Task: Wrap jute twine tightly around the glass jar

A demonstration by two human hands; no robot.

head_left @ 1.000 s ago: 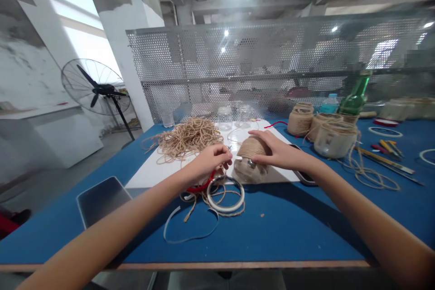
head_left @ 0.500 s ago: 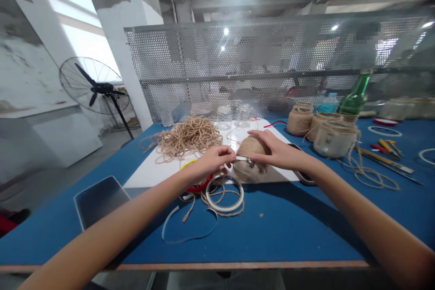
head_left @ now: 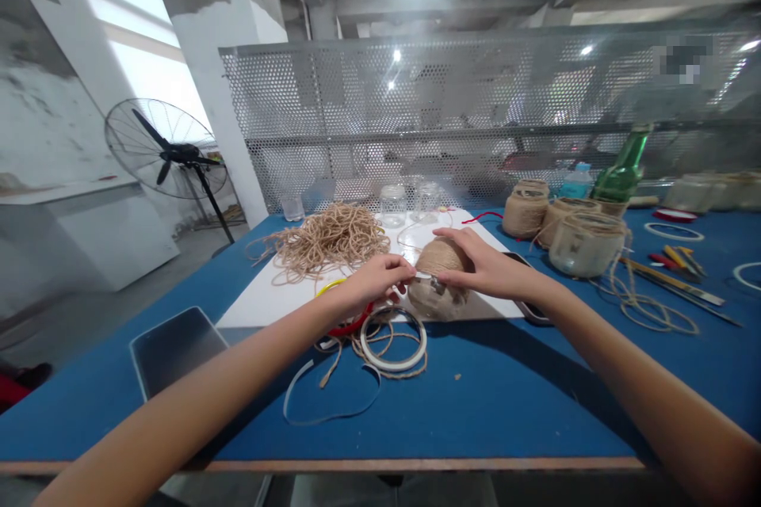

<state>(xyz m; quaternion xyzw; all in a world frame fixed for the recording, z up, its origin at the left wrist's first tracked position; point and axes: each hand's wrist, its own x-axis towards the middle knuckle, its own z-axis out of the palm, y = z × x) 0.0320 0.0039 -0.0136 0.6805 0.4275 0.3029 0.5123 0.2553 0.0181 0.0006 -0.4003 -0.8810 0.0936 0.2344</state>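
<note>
- Where the board (head_left: 261, 303) meets the bare blue table (head_left: 505, 396) at its near edge, a jar (head_left: 438, 279) lies on its side, its upper part wound in twine and its lower part clear glass.
- The right hand (head_left: 479, 265) lies over the jar from the board's right side, fingers pressed together and curved across the wound part. The thumb is down at the jar's flank, and this grip probably keeps the round jar from rolling.
- The left hand (head_left: 374, 281), over the board's near edge, pinches the end of a short pale strip (head_left: 423, 277) between thumb and forefinger, the other fingers curled in.
- The strip runs taut from that pinch to the jar under the right thumb. Held stretched like this, it likely stays flat and off itself.
- A tape roll (head_left: 393, 339) lies flat on loose twine just in front of the board, below the left hand and within easy reach. A red ring (head_left: 350, 326) is partly hidden under the left wrist.
- A twine heap (head_left: 330, 238) sits on the board's far left part, with two empty glass jars (head_left: 393, 204) at its far edge.
- Right of the board stand several wound jars (head_left: 526, 210), with a green bottle (head_left: 621, 170) behind them.
- A dark slab (head_left: 175, 348) lies left of the board's near corner; I cannot tell what it is.
</note>
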